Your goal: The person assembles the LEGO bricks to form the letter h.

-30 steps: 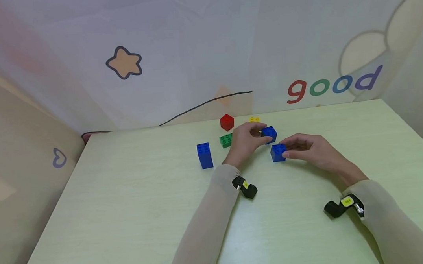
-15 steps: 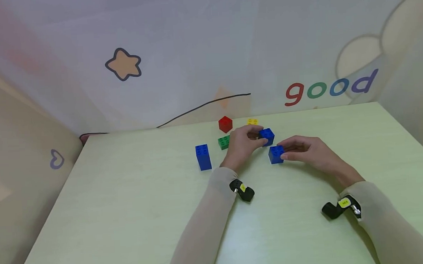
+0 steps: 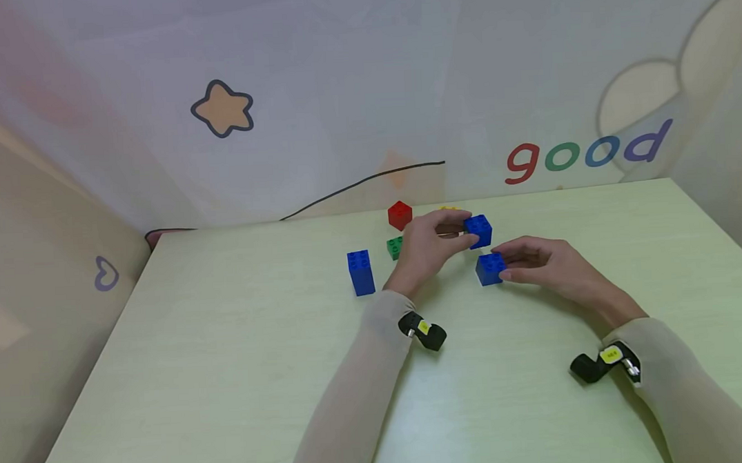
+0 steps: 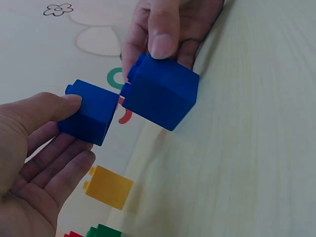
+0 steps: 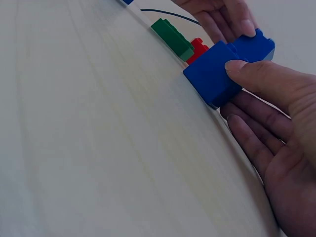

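Note:
My left hand (image 3: 424, 246) pinches a blue toy building block (image 3: 479, 231) between thumb and fingers, studs facing up in the head view. Closer to me, my right hand (image 3: 549, 265) grips a second, similar blue block (image 3: 489, 269) by its right side. The left wrist view has the left-hand block (image 4: 91, 112) beside the right-hand block (image 4: 160, 91), its edge close to the other's studs. In the right wrist view, the right-hand block (image 5: 212, 74) partly covers the one in my left hand.
A taller blue block stack (image 3: 361, 273) stands left of my left hand. Behind that hand are a green block (image 3: 394, 248), partly covered, and a red block (image 3: 400, 216). A yellow block (image 4: 109, 187) is mostly hidden in the head view. A printed backdrop (image 3: 340, 88) borders the table (image 3: 228, 369).
My left hand has shifted slightly away from me with its blue block, covering more of the green and yellow blocks. The right hand has hardly moved and keeps its block.

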`<state>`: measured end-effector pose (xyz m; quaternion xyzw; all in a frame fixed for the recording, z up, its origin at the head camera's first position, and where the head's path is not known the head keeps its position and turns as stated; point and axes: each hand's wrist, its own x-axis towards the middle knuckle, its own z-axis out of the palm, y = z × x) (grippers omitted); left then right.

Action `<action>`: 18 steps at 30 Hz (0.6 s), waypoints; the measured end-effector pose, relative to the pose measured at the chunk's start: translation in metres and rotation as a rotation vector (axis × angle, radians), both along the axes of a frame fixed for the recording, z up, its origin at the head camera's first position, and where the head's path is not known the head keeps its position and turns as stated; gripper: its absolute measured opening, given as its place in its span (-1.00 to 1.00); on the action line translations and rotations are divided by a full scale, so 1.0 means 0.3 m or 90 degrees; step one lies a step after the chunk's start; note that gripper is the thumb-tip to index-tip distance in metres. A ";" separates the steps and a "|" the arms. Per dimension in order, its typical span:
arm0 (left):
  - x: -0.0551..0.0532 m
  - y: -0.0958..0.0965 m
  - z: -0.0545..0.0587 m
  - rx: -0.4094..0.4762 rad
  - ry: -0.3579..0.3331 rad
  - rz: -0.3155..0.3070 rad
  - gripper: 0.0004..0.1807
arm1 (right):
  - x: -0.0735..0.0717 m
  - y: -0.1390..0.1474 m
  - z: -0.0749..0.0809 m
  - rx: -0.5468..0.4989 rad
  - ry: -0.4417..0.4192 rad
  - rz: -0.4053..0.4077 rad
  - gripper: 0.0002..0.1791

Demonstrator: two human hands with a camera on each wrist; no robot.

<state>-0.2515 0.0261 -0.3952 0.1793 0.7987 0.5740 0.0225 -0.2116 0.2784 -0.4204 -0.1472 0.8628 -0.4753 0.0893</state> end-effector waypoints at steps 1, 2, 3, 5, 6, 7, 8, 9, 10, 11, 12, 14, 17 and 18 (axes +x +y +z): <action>0.003 -0.001 0.005 0.002 -0.002 -0.006 -0.58 | 0.000 0.000 0.000 -0.001 -0.002 -0.001 -0.44; 0.007 -0.002 0.009 0.003 -0.002 -0.013 -0.58 | 0.000 0.000 0.000 0.000 -0.002 -0.001 -0.44; 0.010 -0.002 0.013 0.003 -0.003 -0.018 -0.58 | 0.000 0.000 -0.001 0.001 -0.002 -0.002 -0.44; 0.017 -0.003 0.022 0.004 -0.002 -0.031 -0.58 | -0.002 0.001 0.000 0.000 0.000 0.000 -0.45; 0.020 -0.004 0.025 0.008 -0.004 -0.037 -0.58 | -0.003 0.002 0.000 -0.001 0.000 0.001 -0.46; 0.023 -0.004 0.028 0.010 -0.005 -0.042 -0.59 | -0.003 0.002 0.000 -0.001 0.000 0.001 -0.46; 0.025 -0.004 0.030 0.013 -0.008 -0.048 -0.58 | -0.004 0.003 -0.001 -0.002 -0.001 0.002 -0.46; 0.027 -0.004 0.030 0.014 -0.010 -0.053 -0.59 | -0.005 0.004 -0.002 -0.003 -0.002 0.002 -0.46; 0.029 -0.004 0.031 0.016 -0.013 -0.059 -0.59 | -0.005 0.004 -0.004 -0.006 -0.003 0.002 -0.46; 0.031 -0.004 0.030 0.017 -0.017 -0.063 -0.59 | -0.006 0.005 -0.005 -0.007 -0.005 0.002 -0.47; 0.033 -0.004 0.029 0.017 -0.021 -0.068 -0.59 | -0.006 0.005 -0.007 -0.007 -0.006 0.001 -0.47; 0.035 -0.004 0.025 0.016 -0.025 -0.079 -0.60 | -0.007 0.005 -0.010 -0.009 -0.007 -0.001 -0.48; 0.038 -0.004 0.020 0.013 -0.023 -0.094 -0.60 | -0.007 0.003 -0.011 -0.010 -0.008 -0.002 -0.50; 0.038 -0.004 0.018 0.013 -0.021 -0.098 -0.60 | -0.007 0.003 -0.012 -0.009 -0.008 -0.003 -0.50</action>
